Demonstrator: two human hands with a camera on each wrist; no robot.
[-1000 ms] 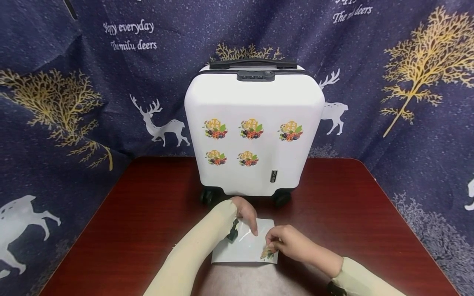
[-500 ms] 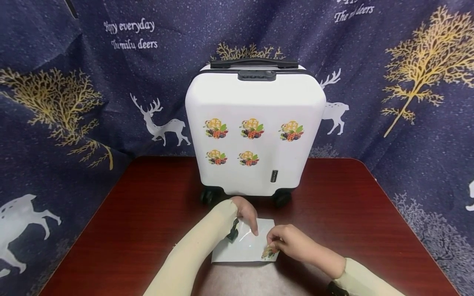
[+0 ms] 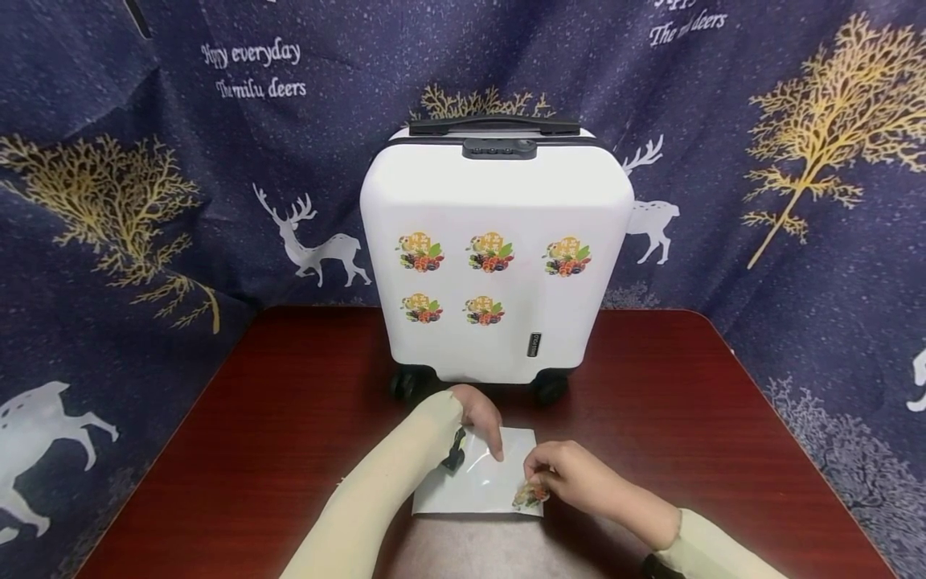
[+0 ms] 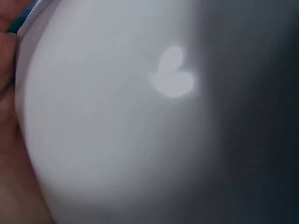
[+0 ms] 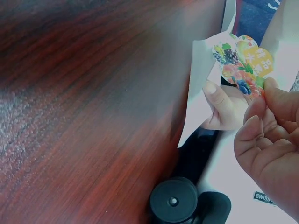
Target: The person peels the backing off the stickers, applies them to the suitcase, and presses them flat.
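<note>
In the head view, my left hand [image 3: 481, 412] reaches over the top edge of a white backing sheet [image 3: 499, 458] and holds it, one finger lying down its face. The sheet fills much of the left wrist view, blurred, with fingers [image 4: 7, 88] along its edge. Between thumb and forefinger, my right hand [image 3: 575, 476] pinches a fruit sticker [image 5: 245, 65] with yellow lettering. That sticker overlaps the sheet's lower right corner in the head view. In the right wrist view, the sticker stands up from the pinch, its printed face visible.
A white suitcase [image 3: 499, 181] stands upright behind the hands, bearing three matching stickers in an upper row and two below. Its black wheels [image 3: 553, 388] rest on the dark red wooden table [image 3: 289, 402]. Behind hangs a blue cloth [image 3: 325, 153] printed with deer.
My right hand has shifted slightly right, and the pinched sticker has turned and come up more from the sheet's corner. My left hand and the suitcase stay put.
</note>
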